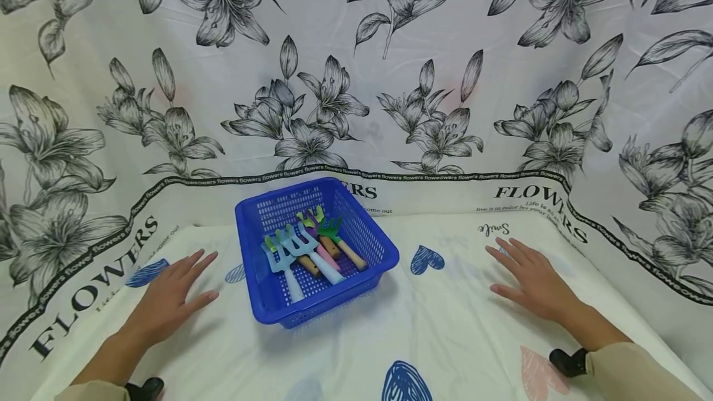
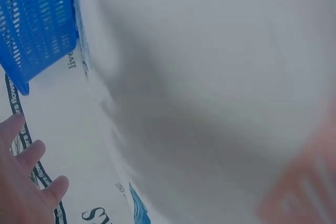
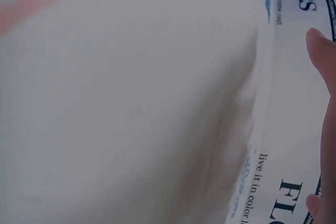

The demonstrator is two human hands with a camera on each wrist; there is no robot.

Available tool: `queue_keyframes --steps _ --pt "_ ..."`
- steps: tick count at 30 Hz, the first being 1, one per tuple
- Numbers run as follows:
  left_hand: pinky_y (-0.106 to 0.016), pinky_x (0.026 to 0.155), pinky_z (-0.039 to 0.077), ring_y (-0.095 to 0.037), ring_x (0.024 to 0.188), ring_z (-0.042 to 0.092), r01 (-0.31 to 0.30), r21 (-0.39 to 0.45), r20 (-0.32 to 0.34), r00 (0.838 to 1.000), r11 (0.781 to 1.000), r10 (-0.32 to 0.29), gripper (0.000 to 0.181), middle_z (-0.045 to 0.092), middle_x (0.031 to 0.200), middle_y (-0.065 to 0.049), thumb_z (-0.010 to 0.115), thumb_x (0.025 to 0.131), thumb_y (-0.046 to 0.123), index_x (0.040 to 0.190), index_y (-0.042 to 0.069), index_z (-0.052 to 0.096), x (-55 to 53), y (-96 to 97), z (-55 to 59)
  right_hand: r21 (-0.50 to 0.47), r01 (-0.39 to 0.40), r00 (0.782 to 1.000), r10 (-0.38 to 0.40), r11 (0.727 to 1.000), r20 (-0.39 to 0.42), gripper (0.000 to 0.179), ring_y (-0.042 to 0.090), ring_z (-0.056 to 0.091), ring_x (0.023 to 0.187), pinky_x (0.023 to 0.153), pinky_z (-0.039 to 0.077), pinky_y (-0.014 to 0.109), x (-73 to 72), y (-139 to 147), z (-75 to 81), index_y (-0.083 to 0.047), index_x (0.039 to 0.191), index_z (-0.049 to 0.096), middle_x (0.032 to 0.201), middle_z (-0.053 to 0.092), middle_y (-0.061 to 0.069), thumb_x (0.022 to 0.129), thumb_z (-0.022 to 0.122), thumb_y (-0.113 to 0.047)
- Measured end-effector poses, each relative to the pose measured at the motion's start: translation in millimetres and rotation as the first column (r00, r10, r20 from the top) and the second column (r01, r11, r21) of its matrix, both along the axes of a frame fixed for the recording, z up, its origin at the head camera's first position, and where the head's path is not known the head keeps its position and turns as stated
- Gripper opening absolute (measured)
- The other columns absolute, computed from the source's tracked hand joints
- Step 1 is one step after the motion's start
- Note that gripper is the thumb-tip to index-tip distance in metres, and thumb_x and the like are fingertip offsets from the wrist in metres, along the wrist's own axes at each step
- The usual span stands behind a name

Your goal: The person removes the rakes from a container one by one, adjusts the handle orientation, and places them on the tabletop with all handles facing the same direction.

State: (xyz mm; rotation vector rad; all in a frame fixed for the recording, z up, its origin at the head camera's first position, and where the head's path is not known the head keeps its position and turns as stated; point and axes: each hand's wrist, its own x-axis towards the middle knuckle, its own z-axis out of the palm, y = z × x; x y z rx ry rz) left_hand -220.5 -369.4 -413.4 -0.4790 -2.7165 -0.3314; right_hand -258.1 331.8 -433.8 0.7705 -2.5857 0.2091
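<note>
At far L, a bare left hand, fingers apart & grasping nothing, sits nr a deep blue, slotted plastic basket on a white, heart-printed cloth; the two don't touch. The basket lies just R of the thumb side, making this the nearer hand. Inside, L to R: a light-blue fork w/ pale handle, long axis nearly toward the person; a second light-blue fork w/ pale handle, slanting, tines far L, handle near R; and a green rake w/ tan handle, on a similar diagonal, handle end close to the basket's R wall. More tools lie partly hidden btwn & under them. Next, on the cloth, a dark-blue printed heart. At R, a bare right hand, fingers also apart & holding nothing, points back L, well apart from the basket.
</note>
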Motion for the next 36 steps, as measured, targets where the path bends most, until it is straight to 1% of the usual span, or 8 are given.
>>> queue_keyframes --steps 6,11,16,22,25,28,33,36 --pt "-0.075 0.098 0.02 -0.051 0.135 0.027 -0.009 0.123 0.062 0.998 0.992 0.002 0.069 0.028 0.154 -0.021 0.057 0.096 0.039 0.156 0.026 0.025 -6.4 18.4 3.3 -0.025 -0.035 0.999 0.034 0.999 -0.028 0.075 0.039 0.032 0.136 0.101 0.028 0.061 -8.3 -16.5 6.0 -0.02 0.148 0.042 0.152 0.036 0.011 0.084 0.073 -0.044" --pt "-0.073 0.101 0.021 -0.049 0.138 0.025 0.004 0.219 0.07 0.997 0.976 -0.02 0.068 0.028 0.155 -0.019 0.055 0.098 0.038 0.156 0.025 0.022 -13.7 31.6 3.2 -0.02 -0.084 0.993 0.082 0.996 -0.08 0.074 0.039 0.038 0.132 0.101 0.031 0.06 -14.3 -31.1 10.9 -0.017 0.146 0.045 0.147 0.042 0.013 0.082 0.076 -0.037" --pt "-0.073 0.1 0.023 -0.047 0.138 0.028 0.001 0.261 0.054 0.998 0.965 -0.016 0.067 0.031 0.154 -0.018 0.056 0.097 0.035 0.156 0.022 0.025 -19.2 44.2 3.6 -0.029 -0.126 0.986 0.122 0.992 -0.114 0.071 0.038 0.043 0.129 0.101 0.032 0.06 -21.4 -47.6 14.2 -0.015 0.144 0.048 0.143 0.047 0.014 0.082 0.076 -0.035" --pt "-0.074 0.1 0.023 -0.048 0.138 0.027 -0.056 0.316 0.115 0.993 0.947 0.021 0.067 0.028 0.156 -0.017 0.05 0.099 0.044 0.156 0.023 0.023 -24.7 58.3 5.5 -0.022 -0.15 0.985 0.148 0.988 -0.091 0.068 0.037 0.043 0.13 0.103 0.032 0.06 -33.1 -71.9 19.0 -0.016 0.144 0.048 0.143 0.047 0.013 0.085 0.072 -0.039" --pt "-0.074 0.099 0.024 -0.049 0.137 0.028 -0.086 0.358 0.147 0.989 0.93 0.034 0.067 0.026 0.156 -0.018 0.048 0.099 0.046 0.157 0.025 0.02 -28.2 63.7 6.5 -0.007 -0.154 0.985 0.152 0.988 -0.086 0.068 0.037 0.043 0.13 0.104 0.032 0.06 -37.6 -84.5 23.4 -0.017 0.144 0.047 0.144 0.047 0.012 0.086 0.072 -0.04" --pt "-0.075 0.099 0.024 -0.048 0.136 0.029 -0.111 0.413 0.164 0.985 0.904 0.046 0.067 0.023 0.158 -0.017 0.046 0.1 0.046 0.157 0.027 0.017 -31.8 68.0 7.7 -0.01 -0.156 0.985 0.155 0.988 -0.076 0.068 0.035 0.042 0.131 0.105 0.031 0.058 -40.1 -97.0 28.7 -0.017 0.144 0.047 0.145 0.046 0.011 0.086 0.072 -0.041" --pt "-0.074 0.099 0.025 -0.046 0.137 0.031 -0.129 0.484 0.161 0.985 0.865 0.057 0.069 0.02 0.16 -0.013 0.048 0.099 0.045 0.157 0.025 0.017 -35.3 75.1 5.9 -0.072 -0.167 0.986 0.165 0.983 -0.039 0.068 0.033 0.04 0.133 0.107 0.03 0.056 -41.1 -117.3 37.1 -0.017 0.145 0.046 0.146 0.045 0.01 0.087 0.072 -0.039" --pt "-0.074 0.1 0.025 -0.045 0.136 0.032 -0.141 0.51 0.166 0.984 0.848 0.063 0.071 0.021 0.159 -0.012 0.049 0.098 0.048 0.157 0.026 0.017 -36.3 77.7 3.6 -0.105 -0.17 0.985 0.168 0.98 -0.028 0.068 0.032 0.041 0.133 0.105 0.034 0.056 -41.5 -129.9 40.6 -0.018 0.147 0.043 0.146 0.045 0.009 0.088 0.07 -0.04"
